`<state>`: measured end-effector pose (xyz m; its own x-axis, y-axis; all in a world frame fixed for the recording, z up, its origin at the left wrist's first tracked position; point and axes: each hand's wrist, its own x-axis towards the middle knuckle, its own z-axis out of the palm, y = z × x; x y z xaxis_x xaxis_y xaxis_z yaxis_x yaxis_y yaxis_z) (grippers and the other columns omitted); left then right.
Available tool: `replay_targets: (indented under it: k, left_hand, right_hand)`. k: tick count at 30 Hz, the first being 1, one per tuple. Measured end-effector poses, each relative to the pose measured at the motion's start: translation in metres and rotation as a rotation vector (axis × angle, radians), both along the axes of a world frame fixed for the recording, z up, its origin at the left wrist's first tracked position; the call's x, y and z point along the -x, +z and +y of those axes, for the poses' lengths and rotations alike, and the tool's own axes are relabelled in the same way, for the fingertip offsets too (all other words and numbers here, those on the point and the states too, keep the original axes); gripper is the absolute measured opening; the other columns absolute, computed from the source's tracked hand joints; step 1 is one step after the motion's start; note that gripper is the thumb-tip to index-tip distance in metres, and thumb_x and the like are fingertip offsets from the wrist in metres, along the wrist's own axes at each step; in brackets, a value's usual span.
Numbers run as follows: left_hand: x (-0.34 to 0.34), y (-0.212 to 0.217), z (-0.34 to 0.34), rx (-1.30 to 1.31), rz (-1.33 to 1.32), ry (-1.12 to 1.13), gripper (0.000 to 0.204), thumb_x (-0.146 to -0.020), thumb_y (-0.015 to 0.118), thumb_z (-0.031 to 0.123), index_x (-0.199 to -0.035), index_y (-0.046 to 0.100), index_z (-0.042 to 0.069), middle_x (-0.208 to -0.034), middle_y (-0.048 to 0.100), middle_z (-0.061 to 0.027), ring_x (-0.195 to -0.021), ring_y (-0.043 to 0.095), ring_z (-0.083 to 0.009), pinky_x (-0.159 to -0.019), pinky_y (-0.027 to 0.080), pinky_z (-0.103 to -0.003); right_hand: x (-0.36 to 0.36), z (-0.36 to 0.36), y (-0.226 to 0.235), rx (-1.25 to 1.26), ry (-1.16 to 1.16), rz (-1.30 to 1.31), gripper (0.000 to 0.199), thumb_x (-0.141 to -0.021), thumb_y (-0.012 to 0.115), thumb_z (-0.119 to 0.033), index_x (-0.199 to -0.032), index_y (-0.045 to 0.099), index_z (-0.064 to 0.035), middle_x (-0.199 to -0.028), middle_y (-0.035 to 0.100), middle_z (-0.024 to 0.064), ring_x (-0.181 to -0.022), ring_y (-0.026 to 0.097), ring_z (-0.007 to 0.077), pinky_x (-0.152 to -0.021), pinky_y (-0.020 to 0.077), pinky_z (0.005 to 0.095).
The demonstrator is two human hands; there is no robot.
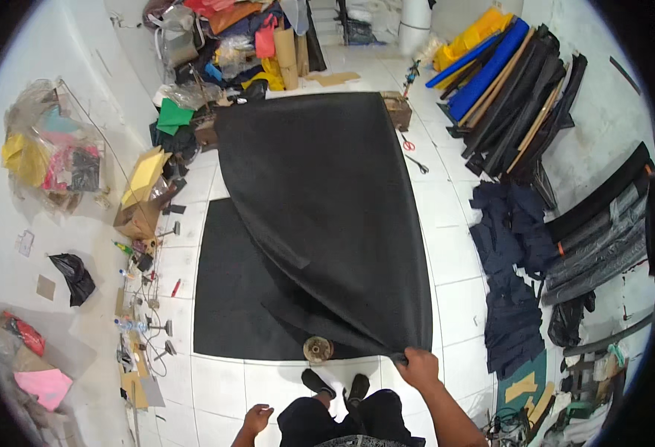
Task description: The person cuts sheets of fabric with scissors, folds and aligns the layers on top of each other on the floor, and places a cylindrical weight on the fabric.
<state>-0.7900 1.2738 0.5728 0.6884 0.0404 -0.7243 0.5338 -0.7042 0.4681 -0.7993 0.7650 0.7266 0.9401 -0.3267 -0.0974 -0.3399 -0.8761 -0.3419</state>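
Observation:
A large black fabric sheet (327, 194) spreads over the floor, its upper layer lifted and sloping in folds toward me. My right hand (419, 368) is closed on this layer's near right corner. Beneath it, a second flat black layer (227, 298) shows at the left. On that layer's near edge sits a round, brownish disc-shaped weight (318, 349) with a hole in its middle. My left hand (258, 419) hangs low beside my knee, fingers curled together, touching nothing; I see nothing in it. Both feet stand just short of the sheet's near edge.
A wooden block (397, 112) stands at the far right corner, with red-handled scissors (408, 143) and dark scissors (418, 164) nearby. Dark blue cloth pieces (510, 283) lie right; rolls of material (514, 97) lean on the wall. Tools and a cardboard box (141, 216) line the left.

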Motion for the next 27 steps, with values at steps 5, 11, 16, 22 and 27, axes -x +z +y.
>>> replay_targets:
  k: [5,11,16,22,27]
  left_hand:
    - [-0.007,-0.025,0.012,-0.112,0.106,-0.048,0.045,-0.084,0.071,0.040,-0.113,0.066,0.006,-0.096,0.071,-0.0164,-0.093,0.067,-0.0275,-0.086,0.052,-0.035]
    - [-0.054,-0.123,0.047,-0.212,0.086,-0.370,0.050,-0.085,0.067,0.045,-0.117,0.062,0.007,-0.101,0.070,-0.0171,-0.098,0.066,-0.0323,-0.090,0.051,-0.040]
    - [-0.130,-0.214,0.056,-0.279,0.065,-0.516,0.047,-0.085,0.067,0.041,-0.116,0.062,0.006,-0.098,0.071,-0.0171,-0.096,0.066,-0.0340,-0.089,0.051,-0.040]
    - [-0.215,-0.329,0.002,-0.157,-0.192,-0.613,0.044,-0.082,0.068,0.030,-0.117,0.062,0.004,-0.107,0.067,-0.0198,-0.104,0.062,-0.0355,-0.091,0.049,-0.043]
    - [-0.248,-0.420,-0.057,-0.226,-0.384,-0.726,0.063,-0.078,0.071,0.022,-0.135,0.049,0.007,-0.137,0.047,-0.0228,-0.124,0.047,-0.0410,-0.102,0.042,-0.046]
  right_hand:
    - [0.074,0.013,-0.047,-0.031,-0.024,0.135,0.035,-0.069,0.078,-0.036,-0.071,0.059,-0.0071,-0.068,0.063,0.0160,-0.067,0.065,0.0356,-0.061,0.0500,0.0468]
    - [0.140,0.016,-0.126,-0.035,0.000,0.169,0.037,-0.064,0.079,-0.035,-0.063,0.053,-0.0085,-0.060,0.057,0.0148,-0.058,0.060,0.0366,-0.054,0.0469,0.0480]
    - [0.179,-0.020,-0.208,-0.005,-0.064,0.294,0.025,-0.062,0.073,-0.012,-0.073,0.051,-0.0049,-0.069,0.054,0.0193,-0.066,0.057,0.0411,-0.060,0.0442,0.0507]
    - [0.220,-0.112,-0.392,0.304,-0.280,0.122,0.042,-0.077,0.063,-0.001,-0.117,0.050,0.0064,-0.100,0.055,0.0286,-0.094,0.051,0.0456,-0.082,0.0399,0.0526]
    - [0.163,-0.152,-0.491,0.422,-0.295,-0.124,0.031,-0.083,0.056,-0.001,-0.114,0.052,0.0034,-0.104,0.055,0.0230,-0.098,0.050,0.0418,-0.086,0.0390,0.0482]
